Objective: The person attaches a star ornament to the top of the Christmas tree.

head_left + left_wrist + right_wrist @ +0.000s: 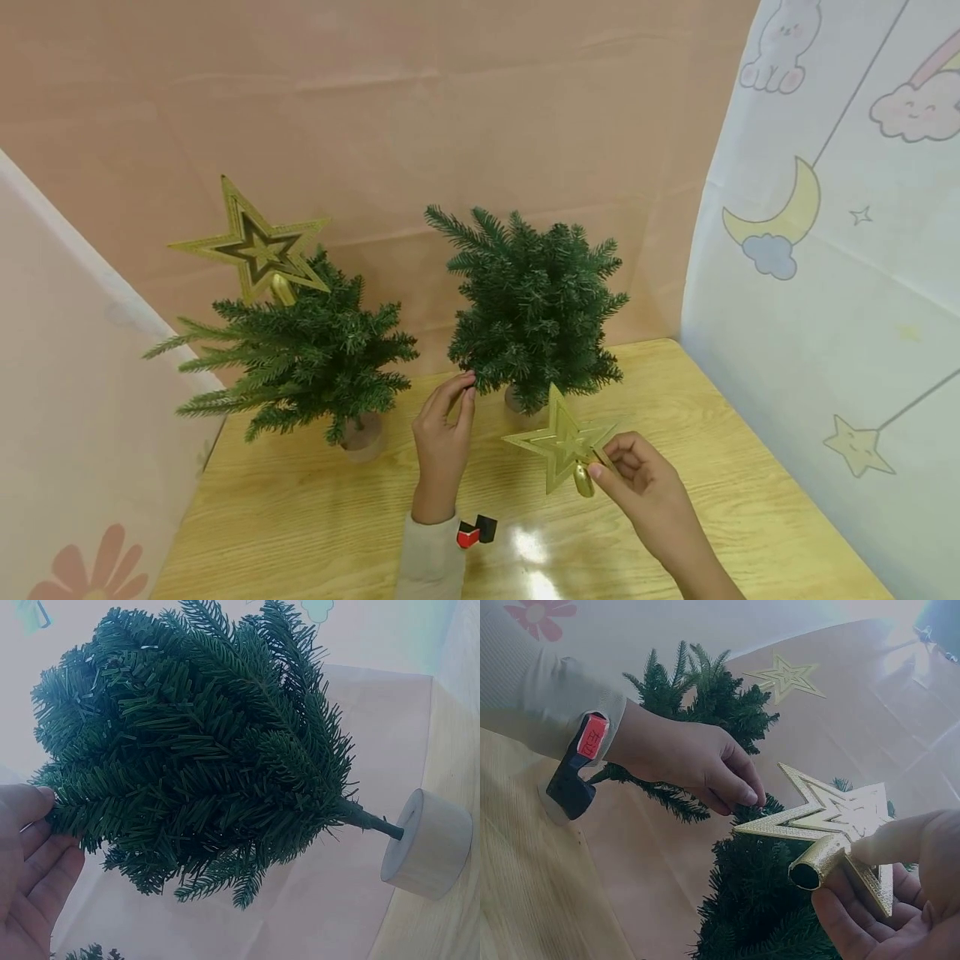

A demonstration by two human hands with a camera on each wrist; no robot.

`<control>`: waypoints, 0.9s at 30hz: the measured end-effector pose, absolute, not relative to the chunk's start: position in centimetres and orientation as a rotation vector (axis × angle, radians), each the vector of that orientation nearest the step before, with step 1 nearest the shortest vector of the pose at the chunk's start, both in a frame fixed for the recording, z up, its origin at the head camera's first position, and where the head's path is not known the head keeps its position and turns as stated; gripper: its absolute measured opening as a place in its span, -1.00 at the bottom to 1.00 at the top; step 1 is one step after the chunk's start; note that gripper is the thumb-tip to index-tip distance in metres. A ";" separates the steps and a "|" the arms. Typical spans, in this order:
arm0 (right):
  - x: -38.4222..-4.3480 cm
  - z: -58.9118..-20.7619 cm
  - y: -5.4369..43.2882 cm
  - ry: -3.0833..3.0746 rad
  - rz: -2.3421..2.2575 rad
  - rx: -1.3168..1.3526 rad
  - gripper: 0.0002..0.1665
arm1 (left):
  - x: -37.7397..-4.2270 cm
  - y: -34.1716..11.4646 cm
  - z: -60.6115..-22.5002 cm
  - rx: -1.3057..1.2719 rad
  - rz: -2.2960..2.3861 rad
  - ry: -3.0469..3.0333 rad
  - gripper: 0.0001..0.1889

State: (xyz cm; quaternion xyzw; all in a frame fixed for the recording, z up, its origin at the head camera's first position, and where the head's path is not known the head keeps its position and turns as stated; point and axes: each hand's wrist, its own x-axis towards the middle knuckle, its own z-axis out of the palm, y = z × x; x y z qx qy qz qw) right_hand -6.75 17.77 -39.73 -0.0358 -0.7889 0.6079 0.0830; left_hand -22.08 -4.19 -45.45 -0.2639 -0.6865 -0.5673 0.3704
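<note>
My left hand (444, 437) pinches the tip of a low branch on the left side of the right-hand small artificial Christmas tree (536, 312). In the left wrist view, thumb and fingers meet at that green tip. This tree stands upright on a round wooden base (429, 844). My right hand (656, 496) grips a gold star tree topper (561, 446) by its lower part, in front of the tree and apart from it. The right wrist view shows the topper's hollow socket (814, 866) pointing down and left. Some fingers are hidden behind the star.
To the left stands a second small Christmas tree (322, 350) with a gold star (258, 246) at its top and some branches spread leftward. Both trees are on a wooden table (300, 508). A pink cloth (390, 108) hangs behind, and printed cloths (810, 333) hang at the sides.
</note>
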 end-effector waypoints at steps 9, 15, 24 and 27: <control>-7.7 -39.0 18.0 -2.325 1.740 -0.015 -0.76 | -22.1 -4.2 -45.4 -0.695 -1.476 -1.783 -0.76; -8.3 -38.2 18.1 -2.303 1.731 0.003 -0.76 | -22.1 -4.1 -45.3 -0.698 -1.475 -1.788 -0.78; -8.8 -37.2 18.2 -2.286 1.718 0.079 -0.77 | -22.0 -4.2 -45.4 -0.687 -1.462 -1.777 -0.76; -9.0 -37.0 18.3 -2.277 1.712 0.098 -0.77 | -22.0 -4.2 -45.3 -0.683 -1.462 -1.774 -0.76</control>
